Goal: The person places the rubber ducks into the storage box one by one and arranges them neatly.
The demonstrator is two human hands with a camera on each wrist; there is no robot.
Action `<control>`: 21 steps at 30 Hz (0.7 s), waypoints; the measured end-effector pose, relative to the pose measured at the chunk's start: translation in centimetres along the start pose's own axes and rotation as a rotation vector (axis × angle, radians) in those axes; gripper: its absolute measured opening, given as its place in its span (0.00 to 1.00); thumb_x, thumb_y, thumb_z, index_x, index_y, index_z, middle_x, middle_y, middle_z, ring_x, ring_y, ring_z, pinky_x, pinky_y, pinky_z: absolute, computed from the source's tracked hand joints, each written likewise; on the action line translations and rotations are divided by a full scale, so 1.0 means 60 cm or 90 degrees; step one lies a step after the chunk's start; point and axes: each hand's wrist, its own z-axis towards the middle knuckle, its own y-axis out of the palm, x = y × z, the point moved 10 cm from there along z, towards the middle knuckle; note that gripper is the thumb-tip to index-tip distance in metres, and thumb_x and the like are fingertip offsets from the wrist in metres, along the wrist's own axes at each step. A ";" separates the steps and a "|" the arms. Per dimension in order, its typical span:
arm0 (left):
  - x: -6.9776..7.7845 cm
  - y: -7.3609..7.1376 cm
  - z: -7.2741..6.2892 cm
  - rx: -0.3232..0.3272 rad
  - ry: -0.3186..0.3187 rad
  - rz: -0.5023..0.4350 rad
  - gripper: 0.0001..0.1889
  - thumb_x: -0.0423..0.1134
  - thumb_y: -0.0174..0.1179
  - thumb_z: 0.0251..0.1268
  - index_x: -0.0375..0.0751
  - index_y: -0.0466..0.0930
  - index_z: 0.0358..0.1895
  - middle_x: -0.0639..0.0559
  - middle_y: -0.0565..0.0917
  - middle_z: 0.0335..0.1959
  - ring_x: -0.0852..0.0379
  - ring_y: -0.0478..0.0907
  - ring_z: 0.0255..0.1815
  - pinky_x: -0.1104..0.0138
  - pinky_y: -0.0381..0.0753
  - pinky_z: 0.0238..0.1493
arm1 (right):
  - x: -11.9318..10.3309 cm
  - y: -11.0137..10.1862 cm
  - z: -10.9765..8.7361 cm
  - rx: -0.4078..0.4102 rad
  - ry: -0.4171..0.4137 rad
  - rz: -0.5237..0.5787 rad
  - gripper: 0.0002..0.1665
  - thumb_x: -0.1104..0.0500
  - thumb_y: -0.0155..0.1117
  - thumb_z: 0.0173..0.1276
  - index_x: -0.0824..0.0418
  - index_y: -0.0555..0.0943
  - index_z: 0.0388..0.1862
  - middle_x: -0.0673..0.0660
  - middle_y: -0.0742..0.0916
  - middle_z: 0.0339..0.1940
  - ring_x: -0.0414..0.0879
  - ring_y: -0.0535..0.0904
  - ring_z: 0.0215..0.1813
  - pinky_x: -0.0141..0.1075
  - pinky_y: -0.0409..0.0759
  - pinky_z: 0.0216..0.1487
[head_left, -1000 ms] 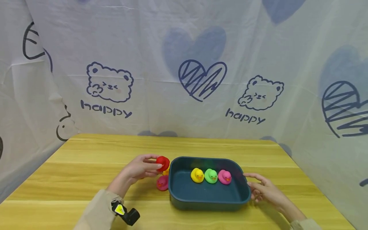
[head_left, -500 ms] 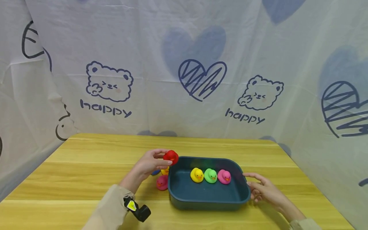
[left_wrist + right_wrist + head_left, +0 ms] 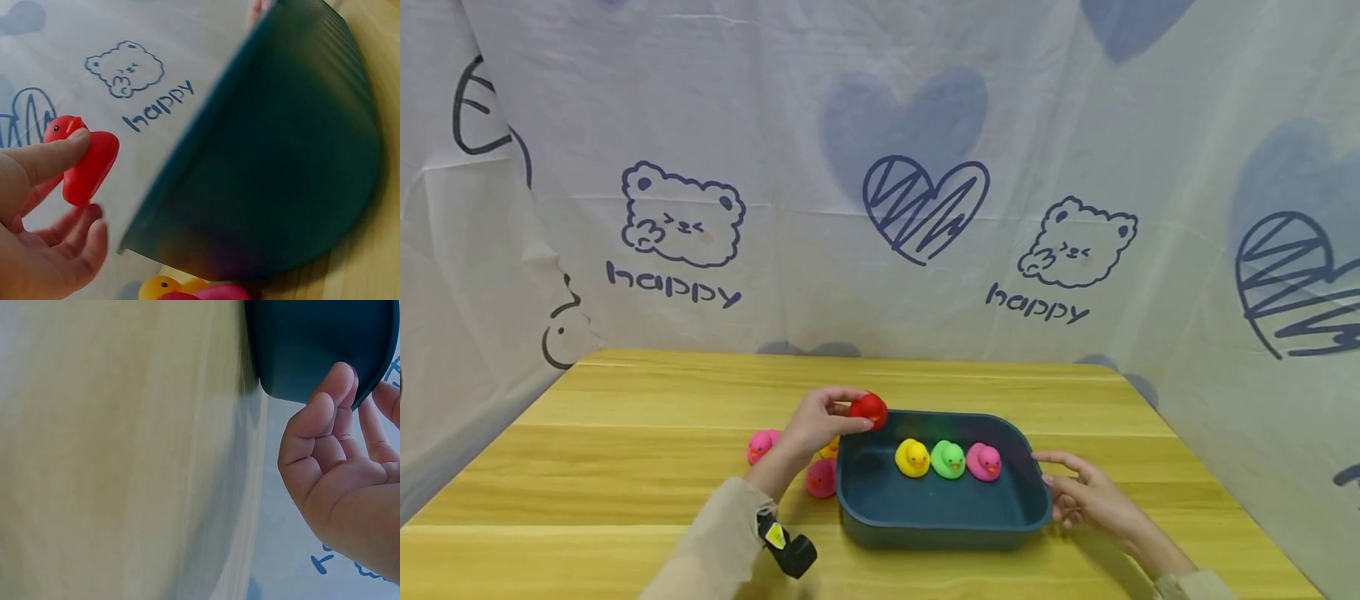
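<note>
My left hand (image 3: 818, 423) pinches a red rubber duck (image 3: 870, 412) between thumb and fingers, held up at the back left corner of a dark teal bin (image 3: 940, 538). The left wrist view shows the thumb across the red duck's side. Inside the bin, yellow (image 3: 913, 459), green (image 3: 948, 460) and pink (image 3: 983, 462) rubber ducks sit in a row. At the bin's right end, my right hand (image 3: 1093, 497) touches the outer wall with its fingertips; some of its fingers are bent. The right wrist view has these fingers (image 3: 315, 415) against the wall.
Left of the bin, on the wooden table (image 3: 625, 467), lie a darker pink duck (image 3: 822, 479), a partly hidden orange-yellow duck (image 3: 830, 447) and a bright pink duck (image 3: 762, 446). A printed cloth (image 3: 805, 250) hangs behind the table.
My left hand has carried the red duck rightward and slightly up, from beside the bin to its back left rim. A pink duck behind the hand has come into view. The right hand stays put.
</note>
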 end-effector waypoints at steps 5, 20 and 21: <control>0.005 0.004 0.004 0.012 0.084 0.056 0.14 0.29 0.69 0.42 0.37 0.82 0.38 0.50 0.78 0.36 0.46 0.68 0.42 0.64 0.73 0.35 | 0.000 0.001 0.000 0.002 -0.003 -0.005 0.19 0.58 0.48 0.69 0.54 0.67 0.59 0.52 0.80 0.23 0.41 0.75 0.23 0.30 0.73 0.24; 0.019 0.043 0.005 -0.041 0.149 0.123 0.16 0.29 0.69 0.42 0.32 0.81 0.40 0.47 0.80 0.31 0.55 0.73 0.29 0.69 0.75 0.29 | -0.001 0.001 -0.002 -0.005 -0.008 -0.012 0.17 0.57 0.47 0.70 0.48 0.69 0.57 0.51 0.81 0.23 0.40 0.75 0.23 0.30 0.73 0.24; 0.018 0.046 0.005 -0.044 0.148 0.131 0.16 0.29 0.69 0.42 0.32 0.81 0.40 0.47 0.80 0.31 0.55 0.73 0.28 0.69 0.75 0.29 | 0.000 0.001 -0.002 -0.004 -0.006 -0.012 0.17 0.57 0.48 0.70 0.48 0.69 0.57 0.51 0.81 0.23 0.40 0.75 0.23 0.30 0.73 0.24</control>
